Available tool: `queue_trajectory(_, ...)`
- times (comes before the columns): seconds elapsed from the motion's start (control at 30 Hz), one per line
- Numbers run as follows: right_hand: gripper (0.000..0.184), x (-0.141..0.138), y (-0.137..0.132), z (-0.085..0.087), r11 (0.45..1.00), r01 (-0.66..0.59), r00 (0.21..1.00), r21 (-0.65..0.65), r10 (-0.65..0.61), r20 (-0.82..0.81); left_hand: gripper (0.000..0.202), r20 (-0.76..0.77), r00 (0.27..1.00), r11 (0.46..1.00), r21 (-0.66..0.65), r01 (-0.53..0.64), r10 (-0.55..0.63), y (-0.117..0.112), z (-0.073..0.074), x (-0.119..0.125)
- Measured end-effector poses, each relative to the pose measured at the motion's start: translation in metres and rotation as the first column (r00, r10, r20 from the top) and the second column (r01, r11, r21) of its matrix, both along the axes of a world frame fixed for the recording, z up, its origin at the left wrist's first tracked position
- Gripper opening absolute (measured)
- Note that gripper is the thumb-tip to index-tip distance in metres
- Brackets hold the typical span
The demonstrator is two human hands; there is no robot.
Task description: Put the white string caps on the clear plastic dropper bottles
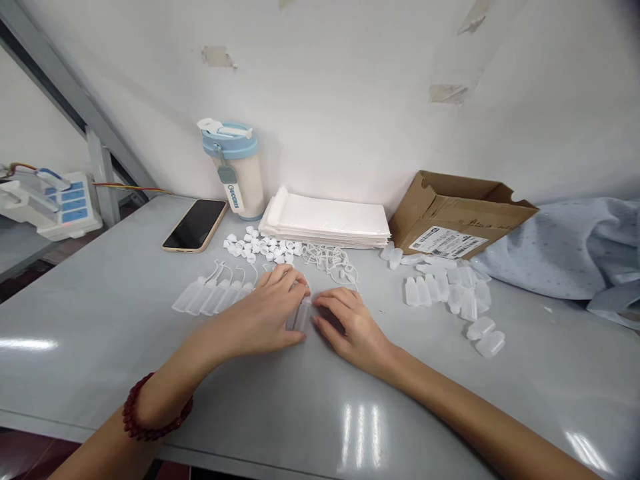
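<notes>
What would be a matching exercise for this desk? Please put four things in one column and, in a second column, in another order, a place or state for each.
Things:
1. smartphone
2. cardboard box
3. tumbler with a blue lid
4. red bead bracelet

Places or states:
A. on the person's left wrist
B. standing upright by the wall
C. lying flat, dark screen up
D. tilted open beside the pale blue cloth

Pairs: 1-C, 2-D, 3-B, 4-A

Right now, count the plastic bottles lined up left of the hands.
5 small plastic bottles, side by side on the grey table, necks toward the left hand; more may hide behind it.
</notes>
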State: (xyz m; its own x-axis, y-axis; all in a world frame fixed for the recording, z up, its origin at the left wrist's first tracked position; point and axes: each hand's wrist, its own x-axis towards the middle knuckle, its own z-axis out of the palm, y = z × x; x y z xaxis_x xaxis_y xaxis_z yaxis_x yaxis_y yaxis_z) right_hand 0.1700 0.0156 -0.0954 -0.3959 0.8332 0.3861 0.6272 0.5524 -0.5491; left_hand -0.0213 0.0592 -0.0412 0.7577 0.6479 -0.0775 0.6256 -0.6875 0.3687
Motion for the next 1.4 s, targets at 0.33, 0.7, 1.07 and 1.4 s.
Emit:
queue_trajectory(0.33, 0.017, 0.0, -0.001, 0.001, 0.999, -0.032, 0.999, -0.006, 0.032, 0.008, 0.03, 0.041, 0.999, 0.999, 0.041, 0.005, -0.007, 0.001, -0.003, -0.002)
queue_trajectory(0.7, 0.016, 0.0, 0.0, 0.002, 0.999, -0.043, 0.999, -0.008, 0.043, 0.017, 0.034, 0.029, 1.0, 0.999, 0.048, 0.0, -0.002, 0.0, -0.005, -0.003)
queue_trajectory(1.07, 0.015, 0.003, 0.001, 0.002, 0.995, 0.006, 0.999, 0.097, -0.002, -0.048, 0.043, 0.01, 1.0, 1.0, 0.011, -0.014, 0.014, 0.0, 0.001, -0.003)
queue_trajectory(1.4, 0.01, 0.04, 0.021, 0.004, 0.906, 0.36, 0.927, 0.222, -0.374, 0.022, 0.059, 0.166, 0.985, 0.986, 0.144, -0.081, 0.057, 0.0, -0.007, 0.001)
